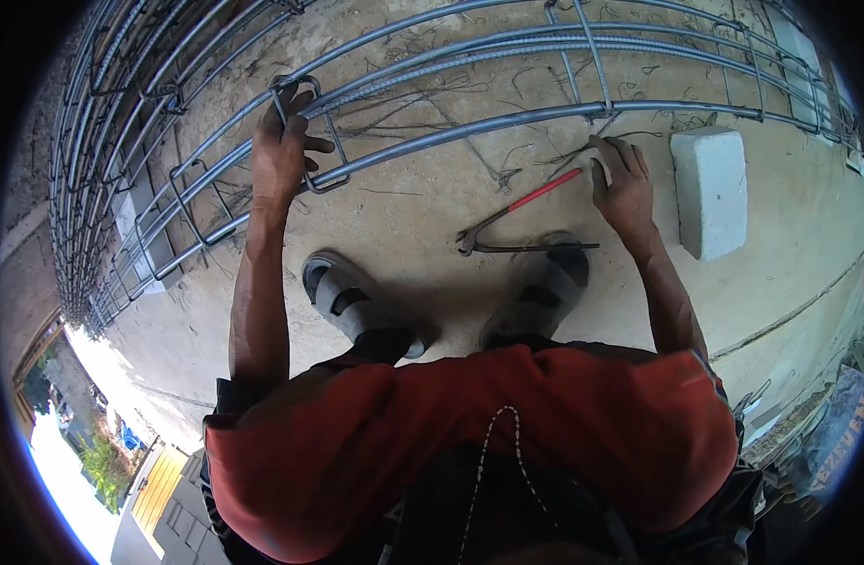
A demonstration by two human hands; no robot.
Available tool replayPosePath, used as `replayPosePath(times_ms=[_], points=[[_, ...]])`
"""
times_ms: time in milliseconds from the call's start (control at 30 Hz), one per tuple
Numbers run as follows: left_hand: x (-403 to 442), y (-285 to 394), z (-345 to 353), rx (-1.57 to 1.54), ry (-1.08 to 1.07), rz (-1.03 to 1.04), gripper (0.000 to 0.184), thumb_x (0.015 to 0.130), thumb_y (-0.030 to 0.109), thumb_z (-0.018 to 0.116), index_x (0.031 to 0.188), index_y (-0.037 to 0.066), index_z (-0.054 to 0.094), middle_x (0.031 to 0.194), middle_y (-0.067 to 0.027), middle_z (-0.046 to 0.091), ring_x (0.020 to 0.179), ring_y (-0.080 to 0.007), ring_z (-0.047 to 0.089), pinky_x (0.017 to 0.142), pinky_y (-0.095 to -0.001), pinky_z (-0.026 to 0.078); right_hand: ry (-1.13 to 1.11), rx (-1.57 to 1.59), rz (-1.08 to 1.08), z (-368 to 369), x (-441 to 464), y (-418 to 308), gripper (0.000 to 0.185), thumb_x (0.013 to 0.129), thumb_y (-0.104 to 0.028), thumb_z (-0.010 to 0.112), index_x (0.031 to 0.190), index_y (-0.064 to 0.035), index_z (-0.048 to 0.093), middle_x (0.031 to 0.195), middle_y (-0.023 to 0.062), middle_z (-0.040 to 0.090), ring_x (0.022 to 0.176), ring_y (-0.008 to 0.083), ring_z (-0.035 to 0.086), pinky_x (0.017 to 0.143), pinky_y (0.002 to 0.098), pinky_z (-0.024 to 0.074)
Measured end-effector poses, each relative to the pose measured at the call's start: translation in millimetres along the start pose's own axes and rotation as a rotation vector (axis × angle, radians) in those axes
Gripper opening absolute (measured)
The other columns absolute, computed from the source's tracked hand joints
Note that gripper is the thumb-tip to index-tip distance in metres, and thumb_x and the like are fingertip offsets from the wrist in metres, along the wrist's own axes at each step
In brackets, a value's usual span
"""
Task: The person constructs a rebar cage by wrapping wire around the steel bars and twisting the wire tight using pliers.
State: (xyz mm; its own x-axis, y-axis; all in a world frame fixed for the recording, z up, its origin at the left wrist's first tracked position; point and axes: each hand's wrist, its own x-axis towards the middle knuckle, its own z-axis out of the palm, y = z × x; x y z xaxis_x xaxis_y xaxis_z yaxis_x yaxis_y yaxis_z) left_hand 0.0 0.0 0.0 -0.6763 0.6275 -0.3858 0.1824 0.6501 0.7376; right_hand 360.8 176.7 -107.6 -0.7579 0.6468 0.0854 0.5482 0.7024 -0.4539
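My left hand point(279, 151) is closed around a bent steel stirrup point(330, 141) on the near rebar cage point(469, 124), its thumb and a finger reaching over the lower bar. On the right, the fingers of my right hand point(626, 188) are bent together at a thin piece of tie wire point(575, 156) just below the cage. The fingertips partly hide where they meet the wire. Between my hands and close to my feet lie pincers point(535, 193) with one red handle and one dark handle, jaws pointing left. They are apart from both hands.
A white block point(711, 193) stands right of my right hand. More rebar cages point(102, 160) are stacked at the left. Loose wire offcuts point(507, 174) litter the concrete floor point(394, 221). My sandalled feet point(352, 297) are below the cage. A printed plastic sack point(835, 438) lies at far right.
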Motion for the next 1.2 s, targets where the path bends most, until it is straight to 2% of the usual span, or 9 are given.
replayPosePath(times_ms=[167,233,300,400,500,533,633,867,1200], points=[[-2,-3,9,0.059,0.071,0.048,0.048,0.084,0.014,0.041,0.130,0.000,0.043,0.124,-0.0156,0.054,0.071,-0.0211,0.067,0.053,-0.0283,0.050,-0.085,-0.156,-0.176,-12,6,49,0.011,0.080,-0.010,0.061,0.089,-0.0049,0.059,0.095,0.0090,0.059,0.094,0.0285,0.054,0.079,0.0412,0.0421],[-9,-14,2,0.297,0.162,0.141,0.045,0.086,0.021,0.050,0.124,-0.004,0.048,0.085,-0.0219,0.065,0.062,-0.0267,0.065,0.059,-0.0357,0.052,-0.117,-0.115,-0.294,-19,11,30,0.008,0.081,-0.009,0.059,0.088,-0.0043,0.058,0.090,0.0086,0.059,0.087,0.0291,0.056,0.074,0.0424,0.0438],[-28,-25,-3,0.288,0.417,0.500,0.039,0.085,0.019,0.055,0.119,-0.002,0.052,0.075,-0.0163,0.064,0.058,-0.0261,0.063,0.057,-0.0343,0.050,-0.218,0.197,-0.043,-31,7,5,0.007,0.083,-0.006,0.058,0.089,-0.0022,0.056,0.088,0.0105,0.059,0.075,0.0293,0.058,0.064,0.0390,0.0456],[-66,-42,-16,0.245,0.570,0.729,0.026,0.082,0.014,0.060,0.104,0.000,0.059,0.066,-0.0108,0.062,0.057,-0.0223,0.062,0.054,-0.0324,0.048,-0.203,0.224,-0.159,-67,11,-39,0.011,0.082,-0.001,0.059,0.093,-0.0016,0.060,0.081,0.0119,0.057,0.063,0.0262,0.057,0.054,0.0349,0.0443],[-101,-65,3,0.008,0.337,0.480,0.014,0.077,0.010,0.069,0.082,0.000,0.062,0.060,-0.0053,0.058,0.056,-0.0140,0.059,0.052,-0.0286,0.046,-0.214,0.183,-0.340,-105,46,-101,0.017,0.080,0.001,0.061,0.096,-0.0028,0.063,0.077,0.0107,0.056,0.061,0.0227,0.056,0.052,0.0326,0.0438],[-103,-73,21,-0.321,0.242,0.166,0.022,0.076,0.016,0.073,0.085,-0.001,0.061,0.066,-0.0038,0.058,0.054,-0.0115,0.058,0.049,-0.0255,0.045,-0.209,0.169,-0.454,-116,66,-122,0.018,0.079,0.001,0.061,0.097,-0.0032,0.064,0.075,0.0100,0.055,0.060,0.0216,0.056,0.052,0.0322,0.0436],[-90,-60,36,-0.653,0.316,0.005,0.029,0.076,0.022,0.074,0.090,-0.001,0.062,0.075,-0.0044,0.059,0.055,-0.0097,0.058,0.046,-0.0217,0.044,-0.294,0.042,-0.659,-141,121,-188,0.022,0.078,0.002,0.061,0.098,-0.0047,0.065,0.073,0.0072,0.053,0.058,0.0177,0.054,0.051,0.0298,0.0436],[-80,-71,43,-0.851,0.008,-0.076,0.034,0.077,0.031,0.073,0.094,0.002,0.065,0.071,-0.0037,0.060,0.055,-0.0083,0.055,0.042,-0.0216,0.040,-0.467,-0.351,-0.872,-103,204,-295,0.022,0.081,-0.005,0.056,0.101,-0.0076,0.065,0.086,0.0076,0.062,0.071,0.0203,0.062,0.066,0.0334,0.0510],[-81,-83,32,-0.615,0.220,0.060,0.028,0.076,0.019,0.074,0.093,0.000,0.062,0.069,-0.0009,0.056,0.051,-0.0035,0.046,0.044,-0.0215,0.035,-0.805,-0.432,-0.786,-40,227,-322,0.023,0.079,-0.006,0.052,0.098,-0.0050,0.066,0.095,0.0124,0.064,0.095,0.0244,0.060,0.086,0.0399,0.0450]])
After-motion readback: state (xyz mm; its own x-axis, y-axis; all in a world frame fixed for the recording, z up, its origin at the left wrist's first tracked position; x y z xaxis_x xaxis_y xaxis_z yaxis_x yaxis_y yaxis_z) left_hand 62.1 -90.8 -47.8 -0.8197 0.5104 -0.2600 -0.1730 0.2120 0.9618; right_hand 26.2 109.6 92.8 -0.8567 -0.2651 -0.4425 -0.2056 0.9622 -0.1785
